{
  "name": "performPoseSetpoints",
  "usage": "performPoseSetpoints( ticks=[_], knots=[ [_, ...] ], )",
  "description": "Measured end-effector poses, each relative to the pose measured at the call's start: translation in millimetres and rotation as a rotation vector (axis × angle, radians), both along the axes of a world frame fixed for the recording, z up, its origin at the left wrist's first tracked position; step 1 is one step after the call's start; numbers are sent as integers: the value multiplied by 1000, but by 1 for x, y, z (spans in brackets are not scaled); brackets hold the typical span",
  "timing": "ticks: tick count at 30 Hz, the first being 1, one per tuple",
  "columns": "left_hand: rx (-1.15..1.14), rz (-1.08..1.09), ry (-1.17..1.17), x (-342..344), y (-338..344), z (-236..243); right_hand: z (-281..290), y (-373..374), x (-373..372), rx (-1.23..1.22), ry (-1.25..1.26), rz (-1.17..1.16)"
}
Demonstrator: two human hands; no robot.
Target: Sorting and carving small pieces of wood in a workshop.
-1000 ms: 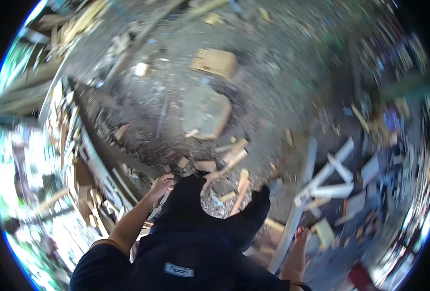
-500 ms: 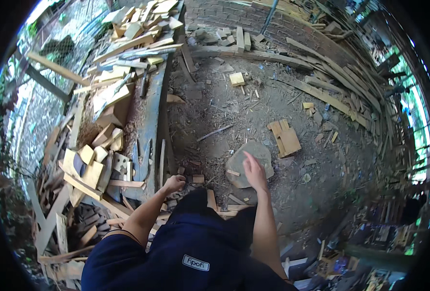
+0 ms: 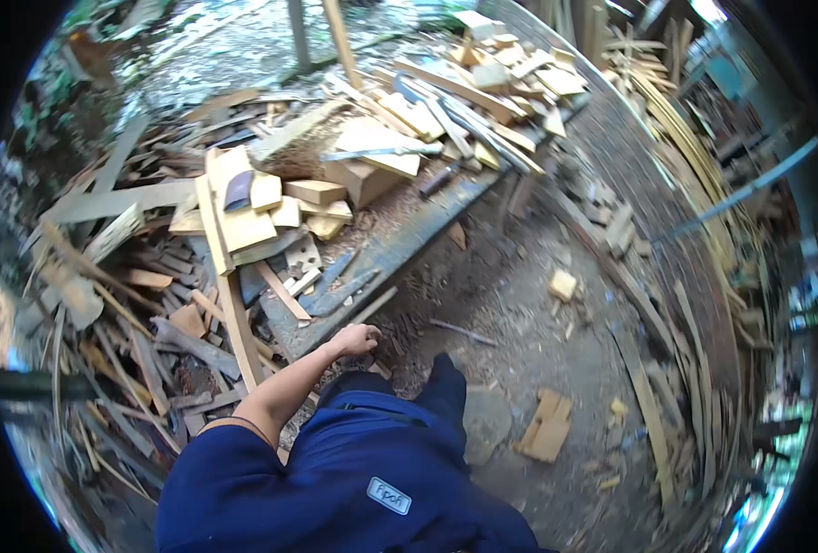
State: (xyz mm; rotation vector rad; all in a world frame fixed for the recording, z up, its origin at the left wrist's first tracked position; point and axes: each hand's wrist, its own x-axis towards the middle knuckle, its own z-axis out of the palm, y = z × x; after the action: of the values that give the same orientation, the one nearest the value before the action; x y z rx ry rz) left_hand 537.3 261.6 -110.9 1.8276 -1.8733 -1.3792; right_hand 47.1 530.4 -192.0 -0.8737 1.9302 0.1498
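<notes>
My left hand is low beside the near edge of a worn bluish workbench, its fingers curled; I cannot make out what, if anything, is in them. My right hand is out of view. On the bench are piles of pale wood offcuts, a grey block with holes, a flat dark strip and a short dark cylindrical piece. A long board slants down over the bench's left end.
A stone slab, partly behind my legs, and a notched wood block lie on the dirt floor. Long planks and slats line the right side. Broken scrap wood is heaped at the left. An upright post stands behind the bench.
My view has swung left, so the bench now stretches across the upper middle. My right hand, raised over the stone slab half a second ago, has left view. My left hand stays curled.
</notes>
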Motion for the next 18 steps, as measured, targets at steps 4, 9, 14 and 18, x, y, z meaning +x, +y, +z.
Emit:
performPoseSetpoints(
  ticks=[4, 9, 14, 18],
  knots=[
    [-13, 149, -70, -9, -35, -22, -41, -49, -39, -201, 36, 46],
    [406, 122, -21, -116, -136, -25, -63, -130, -103, -1010, 152, 9],
    [-135, -620, -106, -262, -255, 51, -25, -253, -181, -736, -375, -823],
    [-147, -138, 434, -303, -283, 119, -4, -330, -220, -150, -358, -741]
  ],
)
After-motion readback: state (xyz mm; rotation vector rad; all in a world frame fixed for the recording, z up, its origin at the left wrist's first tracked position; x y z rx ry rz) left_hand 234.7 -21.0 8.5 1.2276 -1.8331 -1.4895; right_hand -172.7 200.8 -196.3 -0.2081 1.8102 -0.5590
